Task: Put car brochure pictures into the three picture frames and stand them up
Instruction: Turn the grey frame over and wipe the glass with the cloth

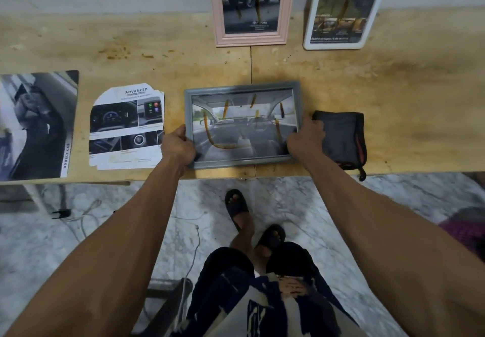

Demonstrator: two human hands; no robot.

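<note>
- Nearest, the person's legs in dark shorts and two black sandals stand on a marble floor, with thin cables lying to the left.
- Both bare forearms reach forward to the near edge of a stained wooden table.
- The left hand curls round the lower left corner of the grey frame, thumb on the front.
- The right hand grips the frame's right edge, fingers bent over the moulding.
- The grey frame sits landscape at the table's near edge, between the hands, with a car interior picture inside it; whether it lies flat or is tilted up I cannot tell.
- Just right of it lies a black pouch with red trim, touching the right hand's knuckles.
- To the left lies a cut brochure page, and further left a larger brochure runs off the edge.
- At the back, a pink frame and a white frame stand upright against the wall, each holding a car picture.
</note>
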